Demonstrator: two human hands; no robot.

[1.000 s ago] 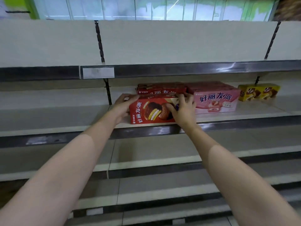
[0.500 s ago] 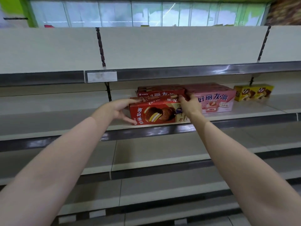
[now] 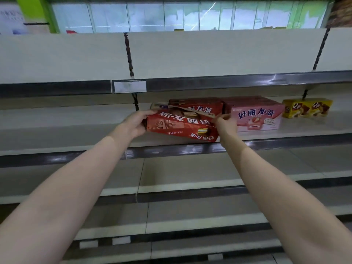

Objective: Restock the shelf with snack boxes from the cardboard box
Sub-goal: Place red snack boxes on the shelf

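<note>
A red snack box (image 3: 179, 125) is tipped over toward me on the second shelf (image 3: 76, 130), its print upside down and its front edge past the shelf lip. My left hand (image 3: 134, 123) grips its left end. My right hand (image 3: 226, 125) pinches its right end. Behind it another red snack box (image 3: 202, 106) stands on the same shelf. To the right are a pink snack box (image 3: 257, 116) and two small yellow snack boxes (image 3: 306, 108). The cardboard box is out of view.
A bare upper shelf (image 3: 228, 80) with a blank price tag (image 3: 130, 86) overhangs the boxes. Several bare shelves (image 3: 190, 183) step out toward me below. Slotted uprights (image 3: 128, 54) divide the back panel.
The front red box stood upright on the shelf before; now both hands have tipped it forward and turned it so its print faces upside down. My left hand closed on its left end.
</note>
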